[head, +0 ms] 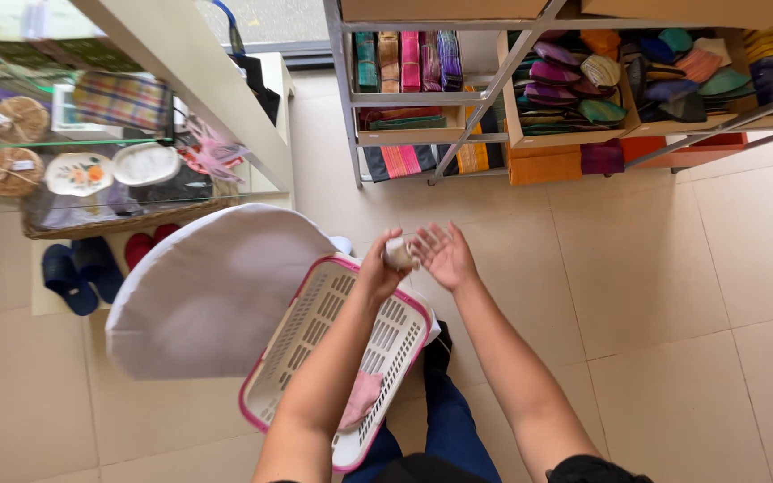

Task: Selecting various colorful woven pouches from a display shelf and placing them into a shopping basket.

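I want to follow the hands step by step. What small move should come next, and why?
Probably the right hand closes on the small pale roll. The left hand holds the roll up above the white basket with pink rim, and the right palm is open just beside it.

One laundry basket [315, 322], two hands [413, 259], one white board [212, 291], two blue slippers [82, 271].

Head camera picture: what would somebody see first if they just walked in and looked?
Probably the two hands in the middle: the left hand holds a small pale roll, and the open right hand is beside it. Just below sits a white basket with a pink rim, with a pink cloth inside and a big white cushion to its left. At the top, metal shelves are packed with colourful folded fabrics.
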